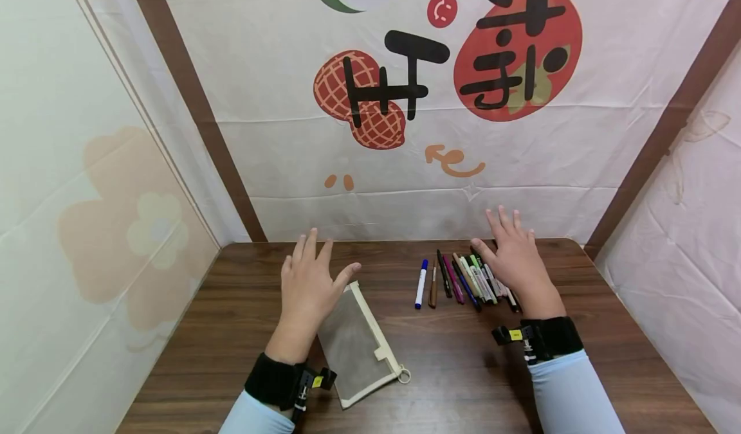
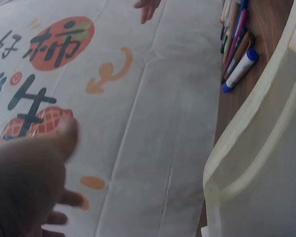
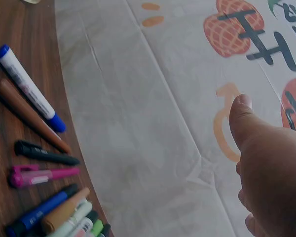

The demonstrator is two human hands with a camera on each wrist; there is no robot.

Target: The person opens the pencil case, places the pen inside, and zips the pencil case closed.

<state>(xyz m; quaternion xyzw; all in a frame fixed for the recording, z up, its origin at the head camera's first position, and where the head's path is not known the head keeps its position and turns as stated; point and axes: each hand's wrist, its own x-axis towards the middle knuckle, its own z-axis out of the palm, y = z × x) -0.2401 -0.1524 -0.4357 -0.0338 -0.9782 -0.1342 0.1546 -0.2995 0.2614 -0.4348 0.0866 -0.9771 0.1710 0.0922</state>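
Note:
Fingers spread, my left hand (image 1: 308, 287) hovers over the top left part of a mesh zip pouch (image 1: 351, 344) with cream edging and a ring at one corner. The pouch lies flat on the table, partly hidden by the hand and wrist. Over the right end of a row of pens and markers (image 1: 457, 280) is my right hand (image 1: 515, 257), its fingers extended and holding nothing. A white marker with blue ends (image 3: 32, 89) lies at the row's left end, beside a brown pen (image 3: 29, 114). A magenta pen (image 3: 44, 176) and a blue one lie farther along.
The dark wood table (image 1: 440, 382) ends at a white printed cloth (image 1: 278, 132) hanging behind it. More pale cloth stands along the left and right sides. Each wrist wears a black strap with a small camera (image 1: 324, 379).

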